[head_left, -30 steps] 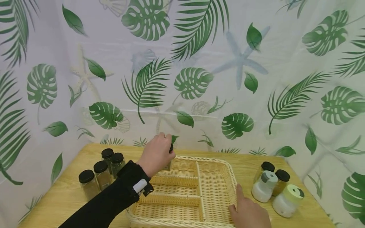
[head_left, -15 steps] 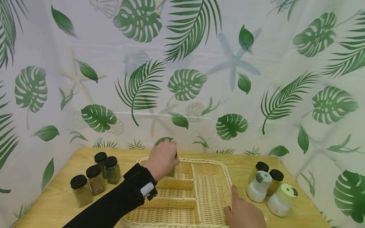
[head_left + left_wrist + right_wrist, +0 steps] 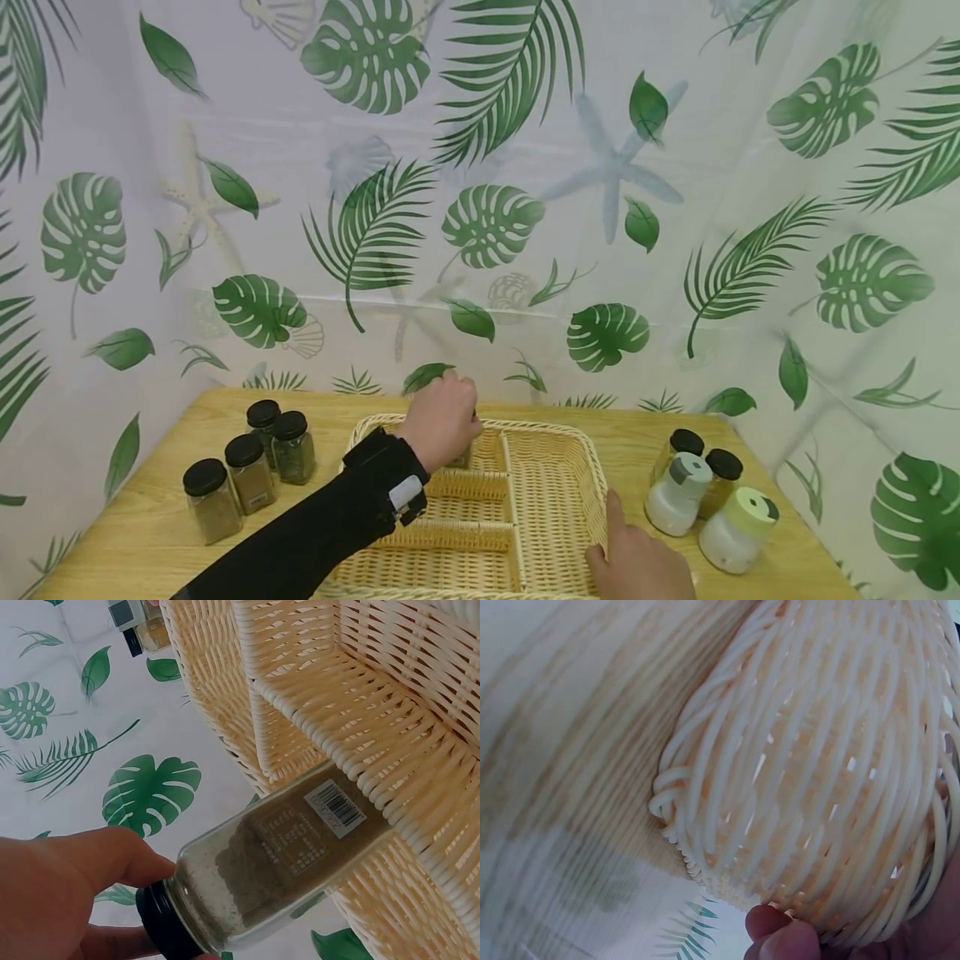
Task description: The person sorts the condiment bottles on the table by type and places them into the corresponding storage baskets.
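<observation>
A wicker basket (image 3: pixel 555 508) with divided compartments stands on the table. My left hand (image 3: pixel 441 423) is over its back left compartment and holds a spice jar (image 3: pixel 277 855) by the black lid (image 3: pixel 169 919). In the left wrist view the glass jar has a barcode label and brownish powder inside; its lower end passes behind a woven divider (image 3: pixel 367 787). The hand covers most of the jar in the head view. My right hand (image 3: pixel 641 558) grips the basket's right side, thumb at the inner side and index finger along the rim.
Several black-lidded spice jars (image 3: pixel 258 471) stand on the table left of the basket. To its right are two black-lidded jars (image 3: pixel 722 477), a grey-topped white bottle (image 3: pixel 675 504) and a yellow-topped bottle (image 3: pixel 735 537). A leaf-patterned cloth (image 3: pixel 480 225) hangs behind the table.
My left hand has moved slightly right and lower over the back compartment with the spice jar. My right hand keeps its place on the basket's side. The head view has shifted a little.
</observation>
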Tool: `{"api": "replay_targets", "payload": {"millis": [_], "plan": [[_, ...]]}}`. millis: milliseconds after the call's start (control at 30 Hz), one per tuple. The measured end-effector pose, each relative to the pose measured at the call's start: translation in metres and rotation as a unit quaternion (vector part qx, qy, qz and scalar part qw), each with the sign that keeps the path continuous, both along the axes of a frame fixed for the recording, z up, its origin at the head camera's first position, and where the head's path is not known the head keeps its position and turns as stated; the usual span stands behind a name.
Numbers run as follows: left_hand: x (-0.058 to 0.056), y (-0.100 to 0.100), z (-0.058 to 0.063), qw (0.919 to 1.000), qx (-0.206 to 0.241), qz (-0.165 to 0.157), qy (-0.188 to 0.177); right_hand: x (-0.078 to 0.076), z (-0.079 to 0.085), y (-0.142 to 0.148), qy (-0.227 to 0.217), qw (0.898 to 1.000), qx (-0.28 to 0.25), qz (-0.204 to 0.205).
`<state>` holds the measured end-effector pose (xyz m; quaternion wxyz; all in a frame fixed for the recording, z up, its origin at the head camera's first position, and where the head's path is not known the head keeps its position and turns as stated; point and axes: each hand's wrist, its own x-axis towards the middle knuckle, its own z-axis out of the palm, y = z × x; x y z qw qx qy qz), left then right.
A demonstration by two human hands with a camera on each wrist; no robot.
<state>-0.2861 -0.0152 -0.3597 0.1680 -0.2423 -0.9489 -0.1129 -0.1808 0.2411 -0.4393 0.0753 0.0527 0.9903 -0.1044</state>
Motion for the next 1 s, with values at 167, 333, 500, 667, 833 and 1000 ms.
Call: {"api": "replay_targets", "payload": {"millis": [167,333,500,667,833,1000], "plan": [[-0.004,0.005,-0.004,0.9999,0.001,-0.006,-0.011,0.000,0.001,-0.001,-0.004,1.000,0.000,-0.001],[-0.005,0.012,-0.007,0.9997,-0.018,-0.008,-0.013,0.000,0.001,-0.001,0.000,1.000,-0.001,-0.002],[-0.006,0.020,-0.008,0.9991,-0.042,-0.011,-0.002,0.001,0.002,-0.002,0.005,1.000,-0.001,-0.001],[-0.008,0.026,-0.012,0.9990,-0.037,-0.024,-0.002,0.002,0.001,-0.001,0.007,1.000,-0.009,-0.003],[-0.010,0.030,-0.017,0.9991,-0.036,-0.021,-0.007,0.000,-0.001,0.000,0.004,1.000,-0.014,-0.004],[-0.010,0.034,-0.019,0.9991,-0.033,-0.019,-0.016,0.001,-0.001,0.001,0.008,1.000,-0.016,-0.005]]}}
